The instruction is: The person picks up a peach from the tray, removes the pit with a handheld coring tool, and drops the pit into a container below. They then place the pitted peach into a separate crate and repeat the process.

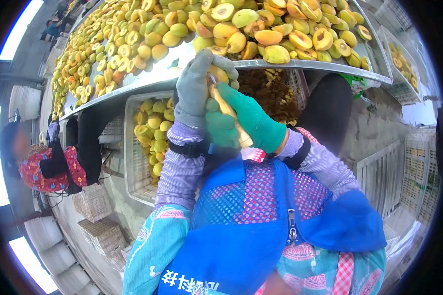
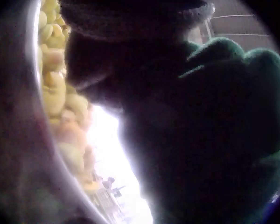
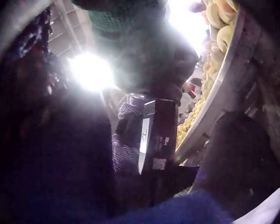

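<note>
My left hand (image 1: 193, 91), in a grey glove, grips a yellow peach (image 1: 218, 74) at the near edge of the metal table (image 1: 182, 73). In a green glove, my right hand (image 1: 253, 120) holds a knife by its pale wooden handle (image 1: 227, 109), fingers curled round it. The knife's tip end meets the peach, and most of the blade is hidden. Both hands are close together in front of the blue apron. In the left wrist view the green glove (image 2: 224, 116) is dark and fills the right side. The right wrist view shows that glove (image 3: 130, 42) at the top.
Many halved peaches (image 1: 300, 39) are heaped on the table. Below its edge stand a crate of whole-looking peaches (image 1: 152, 132) and a container of brown scraps (image 1: 268, 93). Another person (image 1: 54, 167) sits at the left. Stacked crates (image 1: 96, 216) stand on the floor.
</note>
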